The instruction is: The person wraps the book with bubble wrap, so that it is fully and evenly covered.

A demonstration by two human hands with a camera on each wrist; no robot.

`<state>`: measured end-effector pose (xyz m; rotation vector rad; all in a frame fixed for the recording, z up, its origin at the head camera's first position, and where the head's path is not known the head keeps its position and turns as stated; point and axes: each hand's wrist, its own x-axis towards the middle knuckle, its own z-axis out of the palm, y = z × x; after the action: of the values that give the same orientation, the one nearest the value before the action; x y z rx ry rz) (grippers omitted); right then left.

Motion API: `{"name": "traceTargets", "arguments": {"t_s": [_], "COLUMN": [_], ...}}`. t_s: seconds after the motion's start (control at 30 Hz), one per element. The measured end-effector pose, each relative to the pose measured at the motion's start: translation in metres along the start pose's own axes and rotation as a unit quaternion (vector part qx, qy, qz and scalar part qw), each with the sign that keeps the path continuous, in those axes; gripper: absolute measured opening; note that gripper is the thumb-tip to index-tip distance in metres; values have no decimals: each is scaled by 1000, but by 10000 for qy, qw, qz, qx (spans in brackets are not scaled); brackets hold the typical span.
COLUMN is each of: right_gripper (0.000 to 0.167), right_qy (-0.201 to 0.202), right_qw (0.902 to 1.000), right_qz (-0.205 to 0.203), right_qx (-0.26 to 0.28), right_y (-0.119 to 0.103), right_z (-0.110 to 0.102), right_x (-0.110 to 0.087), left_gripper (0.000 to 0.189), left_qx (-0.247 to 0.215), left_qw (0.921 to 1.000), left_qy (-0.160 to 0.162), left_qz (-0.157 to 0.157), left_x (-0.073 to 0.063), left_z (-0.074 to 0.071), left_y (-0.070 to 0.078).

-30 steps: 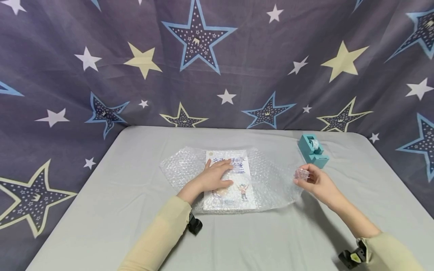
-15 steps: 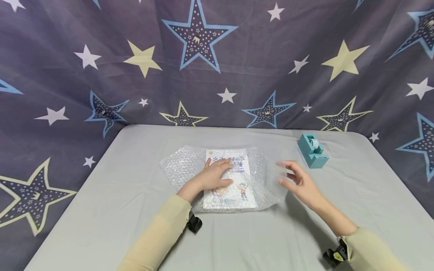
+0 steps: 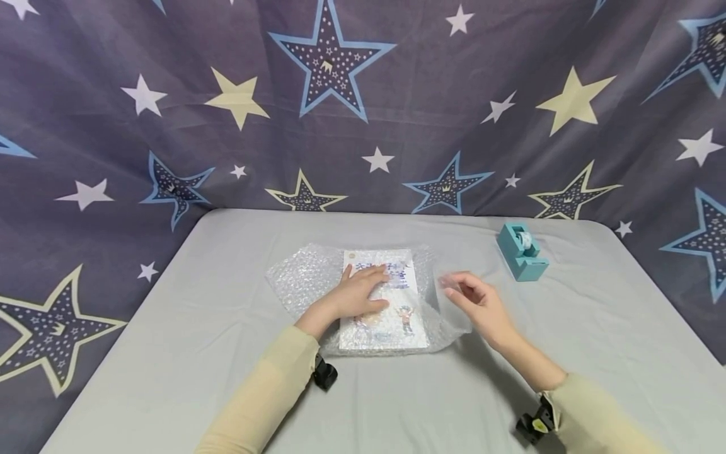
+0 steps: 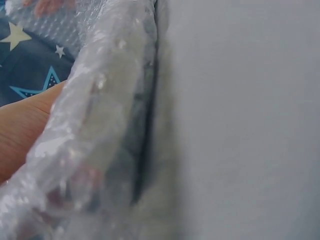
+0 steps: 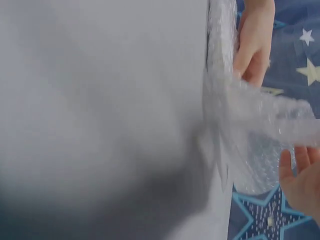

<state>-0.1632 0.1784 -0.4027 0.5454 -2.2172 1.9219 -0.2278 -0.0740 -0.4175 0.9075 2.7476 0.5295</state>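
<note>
A white book (image 3: pixel 391 328) with blue lettering and small cartoon figures lies on a sheet of bubble wrap (image 3: pixel 303 274), a layer of it over the cover. My left hand (image 3: pixel 357 296) rests across the cover, fingers spread. To the right of the book, my right hand (image 3: pixel 482 309) holds up the sheet's right flap between thumb and bent fingers; the fingertips show through the film. In the right wrist view the lifted flap (image 5: pixel 272 117) reaches from the book's edge to my right hand. The left wrist view shows the wrapped edge (image 4: pixel 100 105) of the book close up.
A teal tape dispenser (image 3: pixel 523 255) with a roll of clear tape stands at the back right of the grey-covered table (image 3: pixel 227 378). A dark star-patterned curtain (image 3: pixel 363 126) hangs behind and beside the table.
My right hand has moved left toward the book, bringing the bubble wrap's right flap up and inward. My left hand has stayed on the book.
</note>
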Motion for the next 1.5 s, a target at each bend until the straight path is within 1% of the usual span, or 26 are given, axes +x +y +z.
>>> {"name": "traceTargets", "arguments": {"t_s": [0.17, 0.33, 0.47, 0.63, 0.8, 0.93, 1.07, 1.2, 1.37, 1.43, 1.5], "right_gripper": [18, 17, 18, 18, 17, 16, 15, 15, 16, 16, 16], "right_qy": [-154, -376, -561, -735, -938, -1062, -1132, -1170, -1258, -1307, -1362], "right_qw": [9998, 9992, 9984, 9970, 9946, 9934, 9929, 9924, 9916, 9911, 9903], "right_qz": [55, -40, -58, -200, -367, -402, -358, -316, -179, -133, -93], "right_qx": [60, 125, 74, 118, 237, 161, -7, -206, -236, -210, -268], "right_y": [-2, -5, -9, -10, -9, -8, -7, -3, -1, 0, 1], "right_z": [17, 33, 43, 54, 62, 69, 76, 81, 87, 89, 90], "right_x": [2, 4, 6, 8, 10, 11, 13, 13, 13, 13, 13], "left_gripper": [59, 59, 59, 64, 70, 70, 69, 63, 42, 39, 42], "left_qx": [66, 82, 85, 69, -59, -142, -65, -46, -462, -765, -1071], "left_qw": [10000, 9999, 9999, 9999, 9999, 9998, 9999, 9998, 9983, 9967, 9941], "left_qy": [-56, -30, -10, 15, 71, 124, 89, 152, 101, 33, -37], "left_qz": [-41, -64, -92, -79, -101, -88, -32, 148, 332, 266, 151], "left_x": [-1, -1, 0, 0, 0, 0, 2, 7, 11, 12, 13], "left_z": [-2, -2, -2, -2, -2, -1, -2, -5, -8, -9, -10], "left_y": [1, 1, 1, 1, 0, -1, -5, -10, -20, -24, -28]}}
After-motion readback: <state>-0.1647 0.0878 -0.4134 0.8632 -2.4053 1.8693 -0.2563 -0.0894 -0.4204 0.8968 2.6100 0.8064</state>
